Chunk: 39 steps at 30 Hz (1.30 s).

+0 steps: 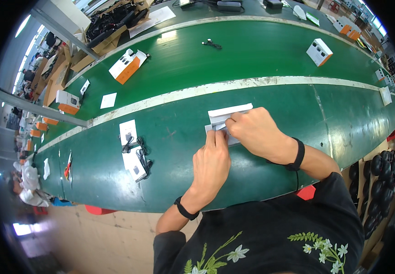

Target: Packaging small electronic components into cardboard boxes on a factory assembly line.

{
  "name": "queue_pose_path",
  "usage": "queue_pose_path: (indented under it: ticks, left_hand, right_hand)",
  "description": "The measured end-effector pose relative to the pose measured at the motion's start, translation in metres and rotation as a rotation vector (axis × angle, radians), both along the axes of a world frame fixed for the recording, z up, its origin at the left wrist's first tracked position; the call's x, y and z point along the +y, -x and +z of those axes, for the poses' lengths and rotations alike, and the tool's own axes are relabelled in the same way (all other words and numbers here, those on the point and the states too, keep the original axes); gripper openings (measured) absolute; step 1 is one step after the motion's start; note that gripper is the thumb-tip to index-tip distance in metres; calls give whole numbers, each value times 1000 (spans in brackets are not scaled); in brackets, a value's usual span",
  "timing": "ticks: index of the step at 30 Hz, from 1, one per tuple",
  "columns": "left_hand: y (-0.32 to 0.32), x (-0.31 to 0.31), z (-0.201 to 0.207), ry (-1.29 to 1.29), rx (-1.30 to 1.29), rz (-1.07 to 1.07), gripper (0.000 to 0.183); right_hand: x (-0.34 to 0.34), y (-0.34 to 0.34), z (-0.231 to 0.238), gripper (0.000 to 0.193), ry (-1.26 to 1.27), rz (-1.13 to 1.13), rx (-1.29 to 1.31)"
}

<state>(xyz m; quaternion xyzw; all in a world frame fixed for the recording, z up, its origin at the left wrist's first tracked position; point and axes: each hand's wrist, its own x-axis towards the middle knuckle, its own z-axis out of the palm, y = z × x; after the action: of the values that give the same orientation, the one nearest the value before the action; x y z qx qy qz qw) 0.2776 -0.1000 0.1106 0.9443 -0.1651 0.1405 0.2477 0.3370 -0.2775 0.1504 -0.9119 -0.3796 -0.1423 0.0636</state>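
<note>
A small white cardboard box (230, 110) lies on the green bench in front of me, its long flap raised on the far side. My left hand (211, 162) comes in from below, its fingers pressed together at the box's near left side. Curled at the right of the box's opening is my right hand (260, 132), its fingertips pinching at the inner edge. The two hands nearly meet over the box and hide most of its inside. To the left lie white cards (128, 130) and black coiled cables (144, 160), with a small white box (138, 171).
Red-handled scissors (68, 166) lie far left on the bench (270, 192). Beyond a pale rail, a green conveyor belt (252, 50) carries an orange-and-white box (128, 65), another such box (319, 51) and a black cable (212, 44). A metal post (42, 108) crosses the left side.
</note>
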Motion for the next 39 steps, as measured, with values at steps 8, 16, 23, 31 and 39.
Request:
queue_pose_path:
  ticks: [8, 16, 23, 31, 39]
  left_hand:
    - [2, 7, 0, 16, 9, -47, 10]
    - [3, 10, 0, 10, 26, -68, 17]
    - [1, 12, 10, 61, 22, -59, 26]
    - [-6, 22, -1, -144, -112, -192, 29]
    - [5, -30, -11, -106, -50, -128, 31]
  right_hand:
    - [26, 10, -8, 10, 151, -125, 68]
    - [18, 22, -17, 11, 244, -172, -173]
    - [-7, 11, 13, 8, 176, -67, -95]
    - [-65, -267, -22, 29, -380, -315, -215]
    - [-148, -424, -153, 52, -26, -539, 221]
